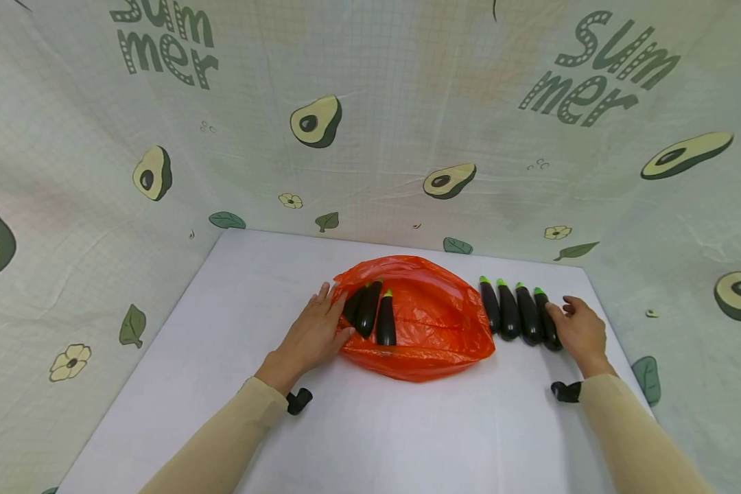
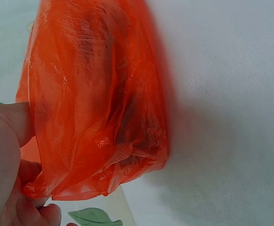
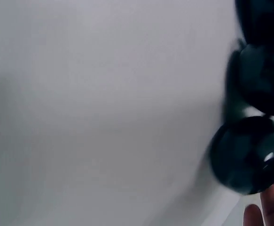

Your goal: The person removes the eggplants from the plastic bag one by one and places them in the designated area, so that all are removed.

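A red plastic bag point(image 1: 438, 360) lies with its mouth spread, and three dark eggplants point(image 1: 385, 322) with green ends show at its left side. My left hand point(image 1: 311, 333) holds the bag's left edge; the left wrist view shows the thumb against the film and bunched plastic point(image 2: 35, 186) between the fingers. To the bag's right several more eggplants point(image 1: 508, 315) lie side by side. My right hand point(image 1: 580, 333) is at the rightmost eggplant point(image 1: 551, 329), its fingers loosely bent. In the right wrist view the fingertips point(image 3: 270, 202) appear beside that eggplant's rounded end point(image 3: 247, 155).
Everything lies on a white tabletop point(image 1: 370, 432). A cloth with avocado and leaf prints point(image 1: 377, 137) hangs behind the table and along both sides. Black straps or mounts point(image 1: 299, 400) show at both wrists.
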Action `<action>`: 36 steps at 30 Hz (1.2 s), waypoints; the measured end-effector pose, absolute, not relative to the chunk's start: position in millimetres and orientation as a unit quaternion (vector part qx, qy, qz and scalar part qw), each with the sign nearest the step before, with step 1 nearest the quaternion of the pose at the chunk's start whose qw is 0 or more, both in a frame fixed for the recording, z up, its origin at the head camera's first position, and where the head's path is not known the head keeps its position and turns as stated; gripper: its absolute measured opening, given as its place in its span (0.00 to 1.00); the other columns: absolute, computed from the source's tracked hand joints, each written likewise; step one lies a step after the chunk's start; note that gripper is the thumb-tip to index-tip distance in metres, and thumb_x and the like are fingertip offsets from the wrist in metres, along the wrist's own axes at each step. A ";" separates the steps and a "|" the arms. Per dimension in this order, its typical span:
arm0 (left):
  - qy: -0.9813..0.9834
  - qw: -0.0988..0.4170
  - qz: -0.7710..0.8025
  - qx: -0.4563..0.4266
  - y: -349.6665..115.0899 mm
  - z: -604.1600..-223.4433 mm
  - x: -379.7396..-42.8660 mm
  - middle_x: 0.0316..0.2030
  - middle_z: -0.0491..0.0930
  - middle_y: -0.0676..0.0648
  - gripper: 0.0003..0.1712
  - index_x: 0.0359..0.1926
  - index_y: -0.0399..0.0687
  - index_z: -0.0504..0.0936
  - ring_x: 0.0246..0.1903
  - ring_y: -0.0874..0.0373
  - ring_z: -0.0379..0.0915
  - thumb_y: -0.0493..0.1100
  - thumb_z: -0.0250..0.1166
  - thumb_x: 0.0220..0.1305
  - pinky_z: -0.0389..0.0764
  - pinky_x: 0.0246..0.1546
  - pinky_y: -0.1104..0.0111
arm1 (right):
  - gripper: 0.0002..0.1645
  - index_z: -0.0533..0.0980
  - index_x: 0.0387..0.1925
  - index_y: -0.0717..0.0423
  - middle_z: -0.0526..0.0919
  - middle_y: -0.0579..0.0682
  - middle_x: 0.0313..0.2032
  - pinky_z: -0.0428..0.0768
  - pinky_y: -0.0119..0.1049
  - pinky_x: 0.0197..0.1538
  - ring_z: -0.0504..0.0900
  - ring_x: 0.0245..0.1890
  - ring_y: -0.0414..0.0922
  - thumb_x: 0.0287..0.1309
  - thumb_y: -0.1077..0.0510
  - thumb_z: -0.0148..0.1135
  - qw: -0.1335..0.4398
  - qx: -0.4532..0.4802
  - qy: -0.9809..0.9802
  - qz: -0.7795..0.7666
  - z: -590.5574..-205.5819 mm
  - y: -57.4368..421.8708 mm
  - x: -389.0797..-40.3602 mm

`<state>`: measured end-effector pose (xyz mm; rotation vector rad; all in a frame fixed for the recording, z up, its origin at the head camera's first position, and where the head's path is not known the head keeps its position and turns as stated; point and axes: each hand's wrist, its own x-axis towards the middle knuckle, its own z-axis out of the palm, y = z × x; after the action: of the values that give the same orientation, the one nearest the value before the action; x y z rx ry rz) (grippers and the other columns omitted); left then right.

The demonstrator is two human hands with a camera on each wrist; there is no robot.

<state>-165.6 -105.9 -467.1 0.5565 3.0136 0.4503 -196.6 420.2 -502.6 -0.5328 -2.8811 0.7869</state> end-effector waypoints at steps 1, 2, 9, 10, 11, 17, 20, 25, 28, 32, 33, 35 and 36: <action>0.973 0.021 0.146 0.181 -106.0 -467.1 -165.8 0.81 0.57 0.34 0.46 0.81 0.38 0.60 0.84 0.40 0.41 0.57 0.65 0.74 0.50 0.83 0.48 | 0.41 0.66 0.73 0.70 0.76 0.75 0.64 0.74 0.66 0.62 0.76 0.61 0.71 0.79 0.39 0.50 0.061 -0.179 -0.946 0.262 -500.6 417.3 -197.2; 0.972 0.020 0.145 0.181 -106.0 -467.0 -166.0 0.81 0.57 0.34 0.46 0.81 0.38 0.60 0.84 0.40 0.41 0.57 0.65 0.74 0.50 0.83 0.48 | 0.41 0.66 0.73 0.69 0.77 0.74 0.63 0.75 0.65 0.61 0.76 0.61 0.71 0.78 0.40 0.50 0.068 -0.182 -0.944 0.265 -498.5 414.0 -197.9; 0.973 0.017 0.144 0.179 -104.6 -466.9 -167.5 0.81 0.57 0.35 0.46 0.81 0.38 0.60 0.84 0.41 0.40 0.57 0.65 0.74 0.50 0.83 0.48 | 0.38 0.68 0.74 0.66 0.78 0.71 0.65 0.77 0.63 0.63 0.78 0.63 0.67 0.78 0.42 0.53 0.101 -0.173 -0.936 0.290 -481.4 380.2 -200.7; 0.973 0.019 0.144 0.179 -103.9 -466.3 -167.5 0.81 0.57 0.35 0.46 0.81 0.39 0.60 0.84 0.41 0.39 0.57 0.65 0.74 0.50 0.83 0.48 | 0.38 0.68 0.74 0.65 0.78 0.70 0.64 0.77 0.63 0.63 0.78 0.63 0.66 0.78 0.42 0.53 0.104 -0.170 -0.935 0.294 -479.0 374.8 -200.2; 0.974 0.021 0.142 0.178 -103.4 -465.8 -167.7 0.81 0.57 0.36 0.46 0.81 0.39 0.60 0.84 0.41 0.39 0.58 0.65 0.74 0.50 0.83 0.48 | 0.37 0.68 0.74 0.65 0.79 0.70 0.64 0.77 0.62 0.63 0.78 0.62 0.66 0.78 0.42 0.54 0.108 -0.165 -0.933 0.300 -476.7 369.0 -199.5; 0.973 0.024 0.140 0.179 -101.1 -461.9 -167.5 0.81 0.57 0.36 0.46 0.81 0.39 0.60 0.84 0.41 0.39 0.58 0.65 0.75 0.50 0.83 0.48 | 0.35 0.70 0.74 0.61 0.80 0.67 0.63 0.78 0.61 0.63 0.80 0.60 0.63 0.77 0.43 0.57 0.125 -0.132 -0.928 0.325 -460.8 332.5 -195.2; 0.973 0.023 0.138 0.182 -100.7 -461.0 -167.9 0.81 0.57 0.35 0.46 0.81 0.39 0.59 0.84 0.41 0.39 0.57 0.64 0.75 0.49 0.83 0.49 | 0.35 0.69 0.74 0.61 0.80 0.66 0.63 0.80 0.61 0.62 0.79 0.60 0.63 0.77 0.44 0.57 0.117 -0.113 -0.928 0.336 -453.4 311.9 -192.6; 0.973 0.023 0.137 0.184 -100.2 -460.4 -168.0 0.81 0.57 0.35 0.46 0.82 0.39 0.59 0.84 0.41 0.39 0.57 0.64 0.75 0.49 0.83 0.49 | 0.34 0.68 0.75 0.60 0.79 0.65 0.64 0.84 0.60 0.61 0.79 0.59 0.61 0.78 0.46 0.59 0.106 -0.070 -0.923 0.362 -442.8 274.0 -187.0; 0.973 0.024 0.136 0.183 -99.8 -460.3 -167.5 0.81 0.56 0.35 0.46 0.82 0.39 0.59 0.84 0.41 0.39 0.57 0.64 0.75 0.49 0.83 0.48 | 0.33 0.69 0.75 0.59 0.78 0.64 0.65 0.85 0.58 0.61 0.80 0.58 0.60 0.77 0.49 0.61 0.105 -0.042 -0.922 0.371 -439.1 251.1 -185.2; 0.974 0.024 0.136 0.180 -99.5 -460.0 -166.2 0.81 0.56 0.35 0.46 0.82 0.40 0.59 0.84 0.41 0.39 0.57 0.65 0.75 0.50 0.82 0.48 | 0.34 0.69 0.74 0.58 0.79 0.62 0.64 0.85 0.57 0.61 0.80 0.58 0.59 0.75 0.49 0.63 0.094 -0.017 -0.921 0.377 -439.0 224.0 -184.8; 0.974 0.024 0.136 0.180 -99.5 -460.0 -166.0 0.81 0.56 0.35 0.46 0.82 0.40 0.59 0.84 0.41 0.39 0.57 0.65 0.74 0.50 0.82 0.48 | 0.34 0.69 0.75 0.58 0.79 0.61 0.64 0.86 0.56 0.60 0.79 0.58 0.58 0.75 0.49 0.63 0.088 -0.012 -0.921 0.380 -439.7 218.0 -184.8; 0.974 0.023 0.137 0.179 -99.6 -460.0 -165.5 0.81 0.56 0.35 0.46 0.82 0.40 0.59 0.84 0.41 0.40 0.57 0.65 0.74 0.50 0.82 0.48 | 0.35 0.68 0.75 0.57 0.79 0.60 0.63 0.85 0.56 0.60 0.79 0.58 0.58 0.75 0.48 0.64 0.075 -0.007 -0.922 0.380 -442.0 206.4 -185.4; 0.974 0.023 0.136 0.179 -99.8 -460.2 -165.4 0.81 0.56 0.35 0.46 0.82 0.40 0.59 0.84 0.41 0.40 0.57 0.65 0.74 0.50 0.82 0.48 | 0.35 0.68 0.75 0.57 0.79 0.60 0.64 0.85 0.56 0.60 0.79 0.59 0.58 0.74 0.48 0.64 0.068 -0.005 -0.922 0.382 -442.8 200.5 -185.3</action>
<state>-165.4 -99.8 -460.2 0.5535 3.0167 0.4204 -185.3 200.5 -442.8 -0.0158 -2.7770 1.1514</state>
